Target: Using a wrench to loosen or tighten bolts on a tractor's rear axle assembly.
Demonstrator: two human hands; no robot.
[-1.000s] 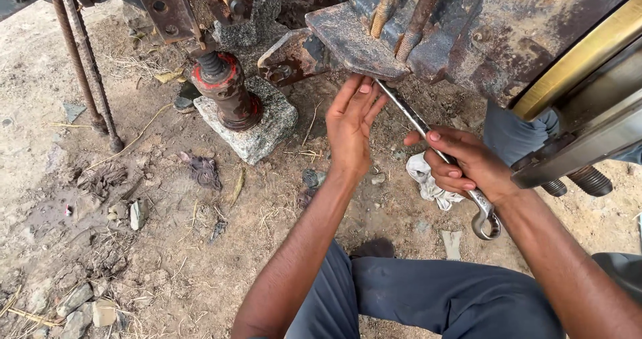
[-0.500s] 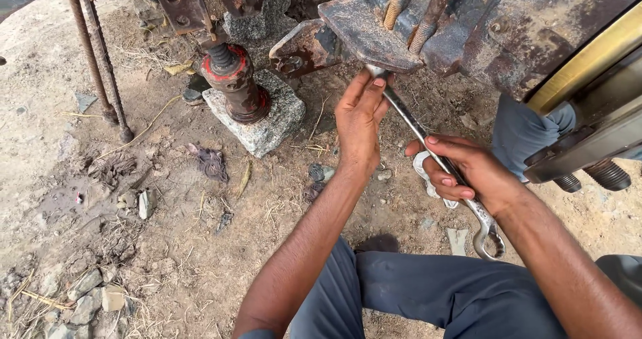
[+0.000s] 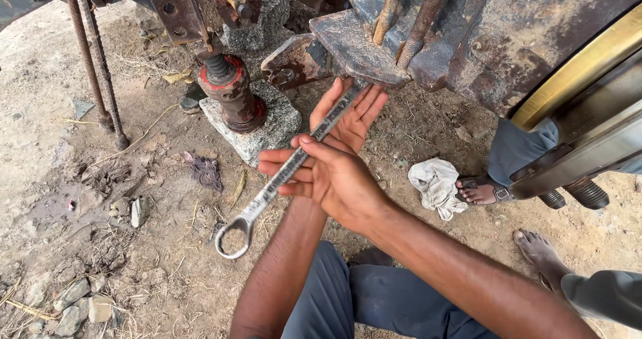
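My right hand (image 3: 331,178) is closed around the middle of a long steel ring wrench (image 3: 271,190). The wrench slants from its ring end at the lower left up to a rusty metal plate (image 3: 354,48) under the vehicle. My left hand (image 3: 354,115) is behind it, open with fingers spread, reaching up just beneath that plate next to the wrench's upper end. Two threaded bolts (image 3: 391,18) pass down through the plate. My right hand crosses in front of my left wrist.
A rusty red bottle jack (image 3: 227,95) stands on a grey stone block (image 3: 271,128) at the left. A white rag (image 3: 436,185) lies on the dirt. Another person's feet (image 3: 478,192) are at the right. Thin steel rods (image 3: 97,65) hang left; loose stones (image 3: 73,299) lie lower left.
My right hand has swung the wrench from the right side over to the left, so its ring end now points lower left. My left hand stays under the plate.
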